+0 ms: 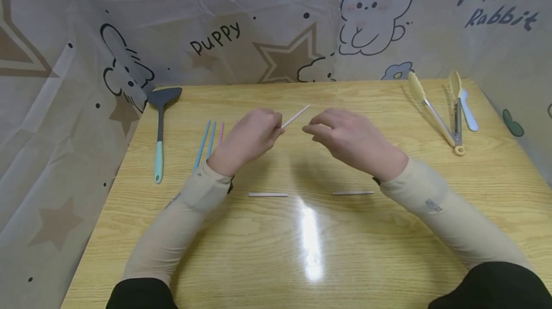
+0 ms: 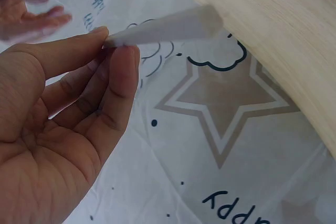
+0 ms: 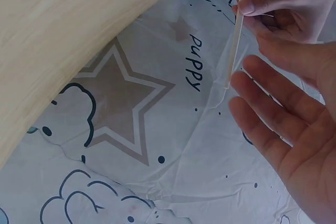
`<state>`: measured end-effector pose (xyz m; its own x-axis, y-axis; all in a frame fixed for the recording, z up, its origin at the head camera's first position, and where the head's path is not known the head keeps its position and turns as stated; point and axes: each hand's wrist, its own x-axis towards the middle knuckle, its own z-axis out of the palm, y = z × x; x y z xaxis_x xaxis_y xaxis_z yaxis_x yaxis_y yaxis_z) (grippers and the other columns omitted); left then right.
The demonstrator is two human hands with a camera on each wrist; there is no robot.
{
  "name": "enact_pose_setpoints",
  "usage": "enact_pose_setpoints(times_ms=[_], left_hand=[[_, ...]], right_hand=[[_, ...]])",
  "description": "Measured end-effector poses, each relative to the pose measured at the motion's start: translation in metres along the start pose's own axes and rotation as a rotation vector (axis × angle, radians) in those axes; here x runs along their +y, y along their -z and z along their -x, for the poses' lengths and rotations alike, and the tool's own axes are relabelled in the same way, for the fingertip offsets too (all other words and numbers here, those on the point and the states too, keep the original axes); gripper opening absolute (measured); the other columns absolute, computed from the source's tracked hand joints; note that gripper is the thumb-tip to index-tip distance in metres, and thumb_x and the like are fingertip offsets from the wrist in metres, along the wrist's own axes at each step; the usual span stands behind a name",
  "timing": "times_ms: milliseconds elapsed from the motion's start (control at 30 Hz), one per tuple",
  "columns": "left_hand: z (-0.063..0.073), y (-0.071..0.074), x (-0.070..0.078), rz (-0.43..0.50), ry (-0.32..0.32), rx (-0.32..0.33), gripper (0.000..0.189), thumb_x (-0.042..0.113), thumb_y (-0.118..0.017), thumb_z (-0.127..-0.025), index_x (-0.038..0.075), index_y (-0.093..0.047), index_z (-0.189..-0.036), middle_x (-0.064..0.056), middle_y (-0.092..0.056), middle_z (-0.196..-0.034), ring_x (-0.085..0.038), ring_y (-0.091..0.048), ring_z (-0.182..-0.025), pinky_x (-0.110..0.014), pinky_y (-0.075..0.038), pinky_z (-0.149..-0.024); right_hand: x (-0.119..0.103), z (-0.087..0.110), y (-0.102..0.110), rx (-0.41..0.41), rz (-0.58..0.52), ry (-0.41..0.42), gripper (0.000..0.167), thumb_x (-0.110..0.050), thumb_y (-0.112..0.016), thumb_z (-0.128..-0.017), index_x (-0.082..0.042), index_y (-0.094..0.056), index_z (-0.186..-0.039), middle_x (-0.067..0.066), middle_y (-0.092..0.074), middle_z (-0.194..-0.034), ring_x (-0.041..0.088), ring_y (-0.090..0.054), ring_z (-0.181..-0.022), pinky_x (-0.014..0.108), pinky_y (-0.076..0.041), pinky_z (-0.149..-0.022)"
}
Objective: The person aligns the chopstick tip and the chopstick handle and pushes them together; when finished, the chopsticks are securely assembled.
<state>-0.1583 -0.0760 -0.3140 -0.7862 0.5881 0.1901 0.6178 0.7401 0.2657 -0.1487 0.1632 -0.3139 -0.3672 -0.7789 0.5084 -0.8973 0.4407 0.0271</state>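
Observation:
My left hand (image 1: 252, 136) pinches a thin white stick (image 1: 296, 116) between thumb and forefinger. The stick slants up toward the back right, held over the table. In the left wrist view its end (image 2: 168, 27) points away from the fingertips. My right hand (image 1: 351, 139) hovers just to the right, its fingers (image 3: 265, 114) loosely extended and holding nothing. In front of the hands lie two short white sticks, one at the left (image 1: 268, 195) and one at the right (image 1: 353, 193). Blue sticks (image 1: 202, 143) and a pink stick (image 1: 222, 132) are partly hidden by my left forearm.
A dark turner (image 1: 159, 122) with a mint handle lies along the table's left side. At the back right are tongs (image 1: 440, 120) with cream tips, spread apart, and a light blue utensil (image 1: 469, 112) beside them. Printed cloth (image 1: 276, 7) hangs behind the wooden table (image 1: 241, 261).

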Motion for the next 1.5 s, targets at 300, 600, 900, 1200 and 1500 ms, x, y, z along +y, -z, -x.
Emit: enact_pose_setpoints(times_ms=[300,600,900,1200,1500], left_hand=[[-0.003,-0.003,-0.011,0.047,0.128,-0.054,0.018,0.008,-0.066,-0.094,0.002,-0.063,-0.078,-0.005,-0.058,-0.067,-0.015,-0.05,-0.057,-0.027,-0.043,-0.05],[-0.004,-0.01,-0.028,0.117,0.286,-0.118,0.02,0.006,-0.064,-0.094,0.0,-0.062,-0.075,-0.008,-0.059,-0.067,-0.018,-0.056,-0.058,-0.027,-0.051,-0.052],[-0.003,-0.015,-0.043,0.093,0.335,-0.147,0.028,0.008,-0.064,-0.094,0.003,-0.055,-0.067,-0.002,-0.045,-0.054,-0.012,-0.042,-0.048,-0.026,-0.04,-0.047],[-0.002,-0.021,-0.054,0.095,0.398,-0.183,0.033,0.008,-0.064,-0.092,0.007,-0.049,-0.063,0.0,-0.041,-0.053,-0.011,-0.039,-0.047,-0.024,-0.034,-0.044],[0.001,-0.029,-0.067,0.144,0.475,-0.242,0.033,0.001,-0.061,-0.089,0.008,-0.041,-0.064,0.0,-0.038,-0.053,-0.011,-0.037,-0.044,-0.022,-0.033,-0.043]], right_hand=[[-0.006,0.015,-0.003,-0.27,-0.03,-0.094,0.03,-0.009,-0.084,-0.078,-0.005,-0.073,-0.107,0.007,-0.07,-0.096,0.024,-0.068,-0.084,0.038,-0.057,-0.074],[-0.017,0.033,-0.003,-0.526,-0.119,-0.239,0.026,-0.012,-0.085,-0.078,-0.005,-0.072,-0.1,0.007,-0.072,-0.095,0.022,-0.068,-0.082,0.039,-0.057,-0.07],[-0.026,0.047,-0.009,-0.599,-0.142,-0.275,0.026,-0.012,-0.087,-0.074,-0.007,-0.069,-0.092,0.005,-0.071,-0.088,0.017,-0.065,-0.072,0.035,-0.055,-0.062],[-0.03,0.056,-0.015,-0.67,-0.152,-0.343,0.032,-0.008,-0.081,-0.079,-0.015,-0.05,-0.074,-0.007,-0.046,-0.065,0.01,-0.039,-0.058,0.026,-0.037,-0.048],[-0.031,0.064,-0.017,-0.689,-0.152,-0.38,0.035,-0.005,-0.071,-0.087,-0.017,-0.042,-0.071,-0.006,-0.041,-0.062,0.01,-0.037,-0.056,0.027,-0.035,-0.046]])
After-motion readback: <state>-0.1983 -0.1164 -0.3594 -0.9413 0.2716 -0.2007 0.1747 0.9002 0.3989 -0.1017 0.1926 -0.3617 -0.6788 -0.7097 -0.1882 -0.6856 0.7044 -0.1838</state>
